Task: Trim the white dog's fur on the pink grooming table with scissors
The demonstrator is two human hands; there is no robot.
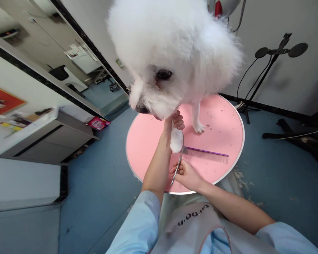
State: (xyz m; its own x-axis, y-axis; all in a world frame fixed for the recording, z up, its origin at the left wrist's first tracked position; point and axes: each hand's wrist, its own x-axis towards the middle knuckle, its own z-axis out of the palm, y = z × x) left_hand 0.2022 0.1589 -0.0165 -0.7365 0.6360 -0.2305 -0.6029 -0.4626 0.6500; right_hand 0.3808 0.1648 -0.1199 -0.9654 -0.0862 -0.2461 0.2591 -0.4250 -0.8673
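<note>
A fluffy white dog (172,46) stands on a round pink table, its head close to the camera. Under its chin, my left hand (177,121) is closed around one front leg. The dog's furry paw (176,141) hangs below that grip. My right hand (184,173) holds curved metal scissors (179,160), their blades pointing up along the right side of the paw. Just right of the blades lies a purple-backed metal comb (206,154) on the tabletop. The dog's other front paw (198,127) rests on the table behind the comb.
The pink table (222,116) has a white rim and dark spots. A black stand (265,74) with round pads is at the right. To the left are a counter (53,123), a pink packet (98,123) and a mirror (82,53). Hair clippings lie on the blue floor.
</note>
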